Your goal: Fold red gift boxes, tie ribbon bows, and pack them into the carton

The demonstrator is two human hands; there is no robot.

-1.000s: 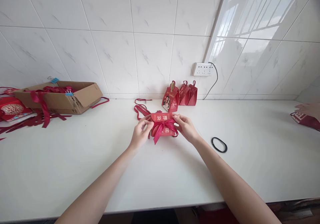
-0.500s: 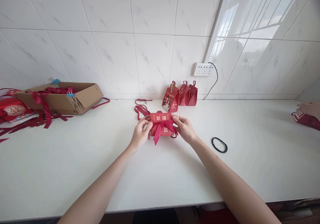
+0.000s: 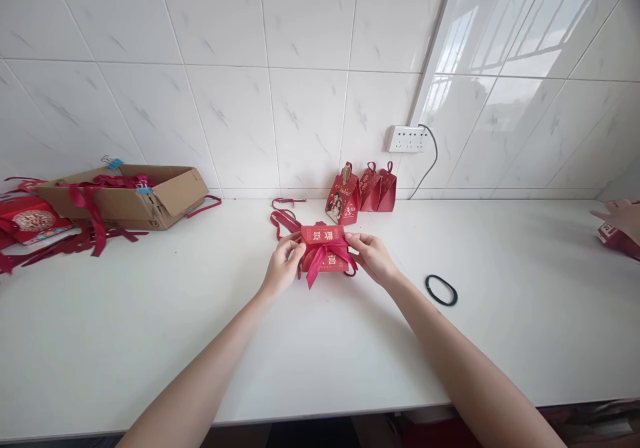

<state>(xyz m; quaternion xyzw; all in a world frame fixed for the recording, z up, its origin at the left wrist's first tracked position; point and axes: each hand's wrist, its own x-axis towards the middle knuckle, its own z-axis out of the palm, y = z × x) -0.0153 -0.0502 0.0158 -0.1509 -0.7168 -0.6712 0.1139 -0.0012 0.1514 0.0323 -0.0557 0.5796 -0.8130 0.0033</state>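
Two hands flank one thing: at left, the left hand (image 3: 281,263) has thumb and fingers closed on the left edge of the red box (image 3: 327,234), which lies directly to their right, over the white table (image 3: 310,355); the ribbon bow (image 3: 318,259) runs crosswise on it, though the box's long axis is hard to tell; at right, the right hand (image 3: 373,259) pinches the box's right edge, so neither hand is nearer
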